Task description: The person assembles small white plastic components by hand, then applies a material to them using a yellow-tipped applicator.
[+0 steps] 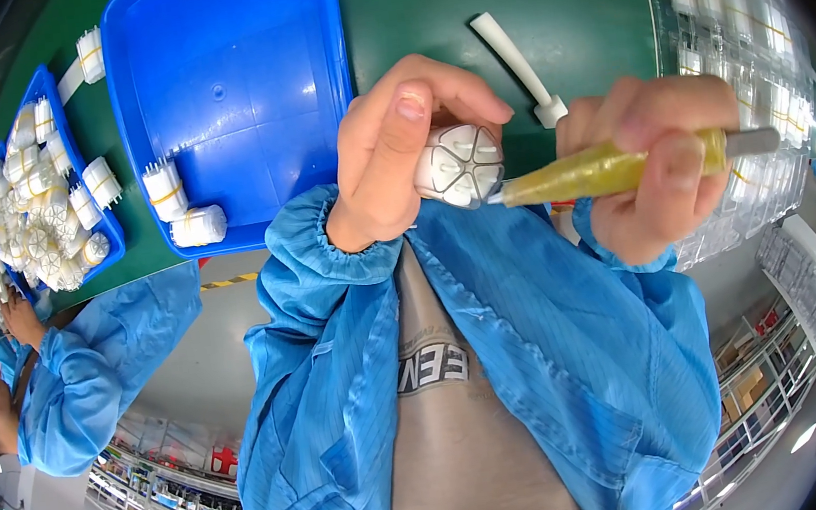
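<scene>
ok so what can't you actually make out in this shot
Head view only:
- The white ribbed round part: its far side is hidden by the left hand.
- The yellowish translucent syringe-like tool: its middle is covered by the right hand.
- The clear plastic trays of white parts: blurred and bent at the rim.
- The small blue tray heaped with white parts: pieces too small to count.
</scene>
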